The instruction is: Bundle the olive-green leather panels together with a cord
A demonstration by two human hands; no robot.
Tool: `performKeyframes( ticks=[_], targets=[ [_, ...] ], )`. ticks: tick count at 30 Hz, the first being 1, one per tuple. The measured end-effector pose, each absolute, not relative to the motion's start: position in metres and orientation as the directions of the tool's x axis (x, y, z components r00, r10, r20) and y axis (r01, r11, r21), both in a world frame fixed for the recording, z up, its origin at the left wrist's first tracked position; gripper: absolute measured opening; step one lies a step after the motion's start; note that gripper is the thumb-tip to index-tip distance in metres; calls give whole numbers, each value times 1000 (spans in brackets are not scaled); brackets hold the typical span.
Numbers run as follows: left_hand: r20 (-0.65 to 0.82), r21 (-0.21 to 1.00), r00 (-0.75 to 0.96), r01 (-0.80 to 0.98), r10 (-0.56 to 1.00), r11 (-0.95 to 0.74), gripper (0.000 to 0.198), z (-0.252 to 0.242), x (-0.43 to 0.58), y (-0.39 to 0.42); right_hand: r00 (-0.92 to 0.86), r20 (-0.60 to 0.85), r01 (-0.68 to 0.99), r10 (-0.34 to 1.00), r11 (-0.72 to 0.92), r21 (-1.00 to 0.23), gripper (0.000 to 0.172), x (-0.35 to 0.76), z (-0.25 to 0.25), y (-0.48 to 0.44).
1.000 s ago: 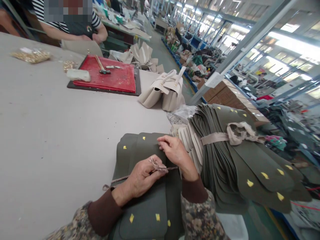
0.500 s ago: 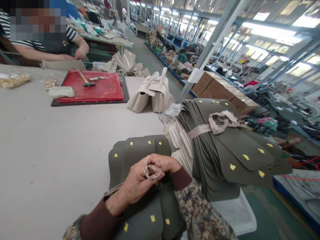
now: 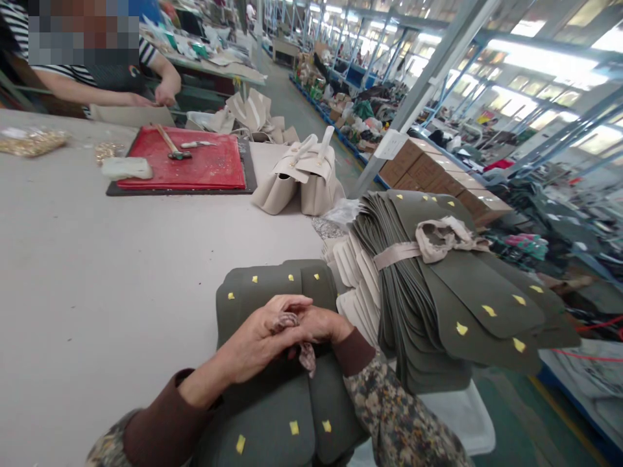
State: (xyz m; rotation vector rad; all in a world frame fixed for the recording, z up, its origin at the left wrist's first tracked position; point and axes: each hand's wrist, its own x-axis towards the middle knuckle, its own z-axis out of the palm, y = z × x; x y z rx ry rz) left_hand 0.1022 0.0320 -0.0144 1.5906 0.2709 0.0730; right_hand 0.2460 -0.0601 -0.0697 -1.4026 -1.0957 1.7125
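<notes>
Both my hands meet on top of a stack of olive-green leather pieces with small yellow stickers, lying at the near edge of the table. My left hand is closed around a frayed beige cloth strip, whose end hangs down between the hands. My right hand is closed against the left and pinches the same strip. To the right stands a second, bigger bundle of olive-green pieces, fanned out and bound with a knotted beige strip.
On the grey table lie a red cutting mat with a hammer, and two cream handbags. A person in a striped shirt works at the far end. Cardboard boxes and an aisle lie to the right.
My hands came together over the stack, drawing in the strip that ran out to the left. The strip's end now hangs between them.
</notes>
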Motion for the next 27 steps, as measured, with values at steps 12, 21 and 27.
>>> performKeyframes(
  ticks=[12, 21, 27],
  targets=[
    [-435, 858, 879, 340, 193, 386, 35, -26, 66, 69, -266, -416, -424, 869, -494, -759, 49, 249, -76, -65],
    [-507, 774, 841, 350, 186, 527, 41, -52, 58, 75, -168, -425, -424, 889, -454, -784, 38, 252, -65, -67],
    [-380, 925, 703, 287, 601, 249, 37, -53, 50, 85, -154, -441, -441, 884, -461, -770, 35, 252, -62, -67]
  ],
)
